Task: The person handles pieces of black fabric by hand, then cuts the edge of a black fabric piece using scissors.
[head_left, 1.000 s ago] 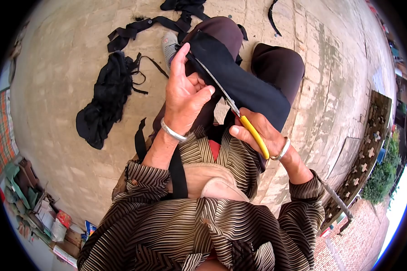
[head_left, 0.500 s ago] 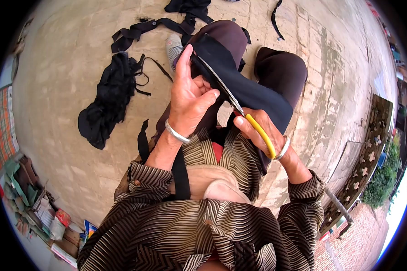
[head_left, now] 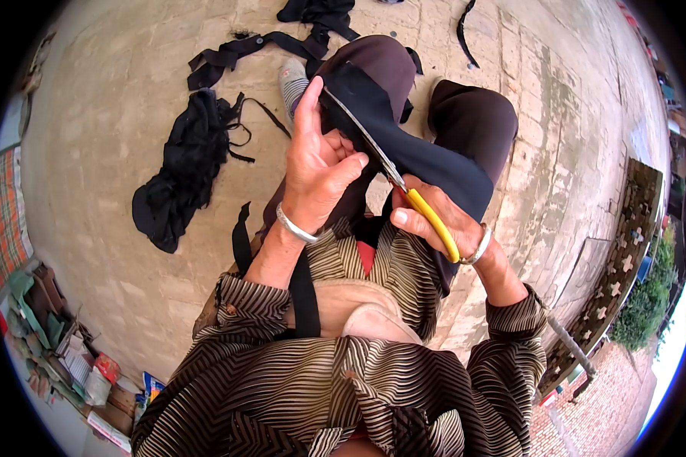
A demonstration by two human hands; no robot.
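Observation:
My right hand (head_left: 437, 218) is wrapped round a pair of scissors (head_left: 433, 225) with a yellow handle. The long blades point up and left along the edge of a black cloth (head_left: 434, 161), their tip close to my left index finger. That cloth lies across my thighs and knee. At its left edge, my left hand (head_left: 320, 171) has the index finger stretched out and the other fingers curled against the fabric, the thumb pointing toward the blades. Part of the cloth under the scissors and behind my left fingers is hidden.
On the paved floor (head_left: 99, 183) left of my legs lies a crumpled black garment (head_left: 179, 171). Black fabric strips (head_left: 244, 47) are beyond my foot, and a thin strip (head_left: 465, 34) lies farther right. A pile of household items (head_left: 76, 358) sits at lower left; a low patterned wall (head_left: 617, 274) stands at right.
The scissors and my right hand have shifted slightly, with the right thumb now lower and farther from the blades' pivot. My left hand and the cloth have barely moved.

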